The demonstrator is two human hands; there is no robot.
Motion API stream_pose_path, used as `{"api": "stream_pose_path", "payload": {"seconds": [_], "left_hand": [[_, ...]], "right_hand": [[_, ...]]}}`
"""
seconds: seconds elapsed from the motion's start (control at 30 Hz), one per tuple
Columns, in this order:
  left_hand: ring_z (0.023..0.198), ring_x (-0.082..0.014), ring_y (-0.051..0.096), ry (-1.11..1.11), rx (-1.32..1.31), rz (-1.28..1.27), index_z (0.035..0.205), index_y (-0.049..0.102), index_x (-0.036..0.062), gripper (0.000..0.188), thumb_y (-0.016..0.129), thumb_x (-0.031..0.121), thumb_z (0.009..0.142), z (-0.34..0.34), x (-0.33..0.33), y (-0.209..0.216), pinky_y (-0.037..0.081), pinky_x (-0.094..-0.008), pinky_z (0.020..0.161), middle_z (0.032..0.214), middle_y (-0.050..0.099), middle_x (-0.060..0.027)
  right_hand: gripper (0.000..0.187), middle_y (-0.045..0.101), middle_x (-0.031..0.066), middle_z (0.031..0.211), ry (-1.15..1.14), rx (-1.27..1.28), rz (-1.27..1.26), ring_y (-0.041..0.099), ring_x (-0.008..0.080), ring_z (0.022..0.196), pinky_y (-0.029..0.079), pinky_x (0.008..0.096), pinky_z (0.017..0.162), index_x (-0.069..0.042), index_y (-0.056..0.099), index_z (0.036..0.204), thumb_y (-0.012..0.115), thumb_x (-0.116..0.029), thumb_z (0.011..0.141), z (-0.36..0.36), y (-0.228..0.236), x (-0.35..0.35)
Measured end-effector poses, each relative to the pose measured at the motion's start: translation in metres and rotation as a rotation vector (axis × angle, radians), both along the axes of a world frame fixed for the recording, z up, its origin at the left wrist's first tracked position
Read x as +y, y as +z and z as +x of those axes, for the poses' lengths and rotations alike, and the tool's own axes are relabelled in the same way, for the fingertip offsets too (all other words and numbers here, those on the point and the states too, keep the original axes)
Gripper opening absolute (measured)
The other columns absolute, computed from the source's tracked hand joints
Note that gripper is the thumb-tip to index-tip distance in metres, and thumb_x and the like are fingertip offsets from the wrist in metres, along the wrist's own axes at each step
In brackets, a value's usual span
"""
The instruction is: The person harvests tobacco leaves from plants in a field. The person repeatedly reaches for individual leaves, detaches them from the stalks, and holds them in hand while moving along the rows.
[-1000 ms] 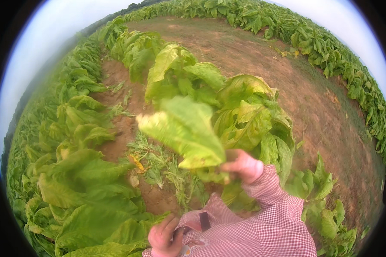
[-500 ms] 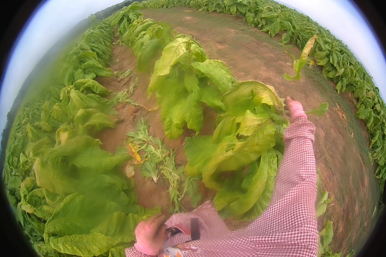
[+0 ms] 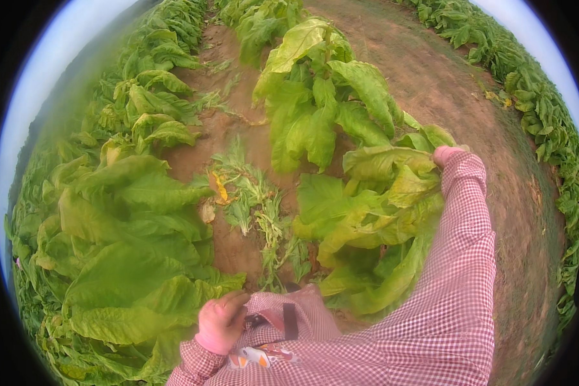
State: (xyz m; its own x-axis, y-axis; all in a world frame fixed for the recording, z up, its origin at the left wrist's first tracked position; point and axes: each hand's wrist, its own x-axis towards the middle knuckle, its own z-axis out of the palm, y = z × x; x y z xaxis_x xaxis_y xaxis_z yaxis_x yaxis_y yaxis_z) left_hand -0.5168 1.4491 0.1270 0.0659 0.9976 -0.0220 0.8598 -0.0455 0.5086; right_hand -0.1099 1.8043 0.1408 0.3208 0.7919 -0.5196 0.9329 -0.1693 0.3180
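A broad-leaved green-yellow plant (image 3: 392, 212), which looks like tobacco, stands in front of me on the right. My right hand (image 3: 448, 154) reaches to its upper right side and touches its leaves; the fingers are mostly hidden there. Low in the middle, my left hand (image 3: 222, 320) is held near my checked smock, fingers curled in and pressed together, with nothing visible in them. Just left of that hand hang the large leaves of another plant (image 3: 122, 257). One more tall plant (image 3: 325, 96) grows beyond the one I touch.
Between the rows, wilted cut greenery (image 3: 264, 225) and a yellow leaf (image 3: 220, 186) lie on brown soil. A strip of bare earth (image 3: 495, 193) runs along the right, bordered by another leafy row (image 3: 540, 122). A pocketed red-checked cloth (image 3: 302, 315) hangs at my front.
The yellow-green leaf that hung in the air at upper right is gone from view. My view has tilted and shifted. My right hand has moved against the leaves; the left stays low.
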Motion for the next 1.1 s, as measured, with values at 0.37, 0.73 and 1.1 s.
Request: {"api": "stream_pose_path", "payload": {"seconds": [0.37, 0.73, 1.1], "left_hand": [[0.075, -0.0273, 0.064, -0.047, 0.002, -0.016, 0.092, 0.064, 0.0049, 0.022, 0.061, 0.003, 0.071, 0.0, 0.008, -0.016, 0.051, -0.034, 0.067, 0.094, 0.065, -0.0098], [0.074, -0.0273, 0.064, -0.116, 0.011, -0.047, 0.092, 0.064, 0.0054, 0.02, 0.06, 0.005, 0.072, 0.007, 0.022, -0.022, 0.051, -0.0338, 0.067, 0.094, 0.065, -0.0084], [0.076, -0.028, 0.063, -0.059, -0.011, -0.077, 0.092, 0.064, 0.0062, 0.021, 0.062, 0.008, 0.071, -0.004, 0.01, -0.039, 0.051, -0.0347, 0.068, 0.094, 0.065, -0.0086]], "right_hand": [[0.028, 0.057, 0.005, 0.079, -1.04, 1.352, 0.917, 0.05, 0.0194, 0.06, 0.042, 0.0363, 0.053, -0.007, 0.061, 0.094, 0.057, -0.033, 0.085, 0.13, -0.095, 0.01], [0.025, 0.059, 0.0014, 0.092, -1.166, 1.135, 0.998, 0.054, 0.0151, 0.075, 0.046, 0.0286, 0.07, -0.012, 0.055, 0.111, 0.048, -0.025, 0.091, 0.128, -0.106, -0.034], [0.046, 0.057, 0.0077, 0.086, -0.978, 1.436, 1.051, 0.049, 0.0207, 0.066, 0.041, 0.0326, 0.058, -0.003, 0.057, 0.101, 0.065, -0.043, 0.079, 0.122, -0.089, -0.013]]}}
